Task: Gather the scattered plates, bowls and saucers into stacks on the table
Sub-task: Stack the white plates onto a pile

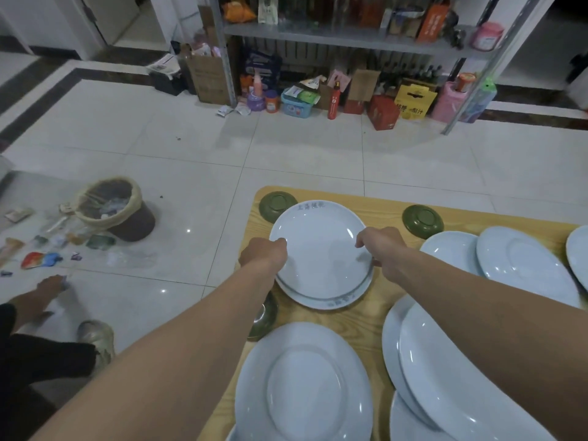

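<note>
Way off left on the floor there's a lined bin point(111, 205) with wrappers lying round it, nothing to do with the job. On the wooden worktop point(375, 316) the first thing is a green saucer point(276, 202) at the far left corner, upside down by the look of it. Nearer me, a dark green bowl point(265, 315) is half hidden under the left forearm.

The left hand point(264, 254) has its fingers point(281, 241) curled over the left rim of a round white plate point(318, 246). The right hand point(380, 243) pinches the opposite rim, thumb on top, the rest tucked under where I can't see them. So both hands are clamped on that plate. It sits on or just above a 2nd round plate point(337, 301), whose rim peeks out on the near side. Can't tell if it's fully down yet.

Closest to me lies 1 big oval plate point(305, 386). Right of the hands there's a 2nd green saucer point(423, 219), then a loose overlap of pale plates point(525, 262) along the far right and a rough pile point(445, 361) near right.

Progress, I'd say early-ish: 1 stack of 2 started, while the saucers, the bowl and most plates need gathering and squaring up
</note>
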Available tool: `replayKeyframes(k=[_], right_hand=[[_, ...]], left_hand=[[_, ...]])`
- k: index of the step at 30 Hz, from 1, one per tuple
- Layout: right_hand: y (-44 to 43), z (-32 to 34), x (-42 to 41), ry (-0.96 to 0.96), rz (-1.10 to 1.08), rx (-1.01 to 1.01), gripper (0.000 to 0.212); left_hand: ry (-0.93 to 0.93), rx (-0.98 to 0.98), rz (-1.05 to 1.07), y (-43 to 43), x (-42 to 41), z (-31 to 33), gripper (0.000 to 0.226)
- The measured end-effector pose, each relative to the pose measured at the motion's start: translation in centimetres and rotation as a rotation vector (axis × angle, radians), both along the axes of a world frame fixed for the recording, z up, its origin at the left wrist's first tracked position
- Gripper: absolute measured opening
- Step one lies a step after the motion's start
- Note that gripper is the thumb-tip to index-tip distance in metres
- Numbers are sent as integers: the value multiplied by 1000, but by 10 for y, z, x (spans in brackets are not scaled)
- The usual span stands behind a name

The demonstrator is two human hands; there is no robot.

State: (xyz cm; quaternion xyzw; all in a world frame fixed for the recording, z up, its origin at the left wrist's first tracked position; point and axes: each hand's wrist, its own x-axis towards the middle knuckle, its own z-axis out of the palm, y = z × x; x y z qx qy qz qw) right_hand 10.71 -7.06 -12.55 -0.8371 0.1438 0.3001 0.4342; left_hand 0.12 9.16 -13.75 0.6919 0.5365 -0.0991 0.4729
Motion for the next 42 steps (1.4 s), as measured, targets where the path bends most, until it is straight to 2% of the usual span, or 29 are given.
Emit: replayKeyframes(k=[5,12,16,18,22,25,29,36,42], right_hand=[[-6,-5,0,13,-13,-29,30],[-16,-5,7,-21,66,-59,33],[-38,9,16,-77,40,-47,43],[-56,21,16,-94,52,-37,41],[-110,49,14,-126,44,-58,32],[-159,67,8,-118,36,-108,33],[-214,72,-13,-21,15,-155,43],[-256,61,-41,110,-2,-90,42],[-259,59,-42,84,-23,-51,43]], left_hand=[[12,39,-44,-4,-2,-5,34],[91,92,-153,-6,-1,-2,46],[143,253,-249,-21,1,13,46],[91,279,-300,-34,3,25,46],[-42,157,-374,-73,8,52,42],[-77,17,-391,-111,7,69,44],[-36,-185,-328,-157,-3,77,45],[72,-436,-222,-209,-11,72,37],[90,-463,-198,-227,-6,70,27]])
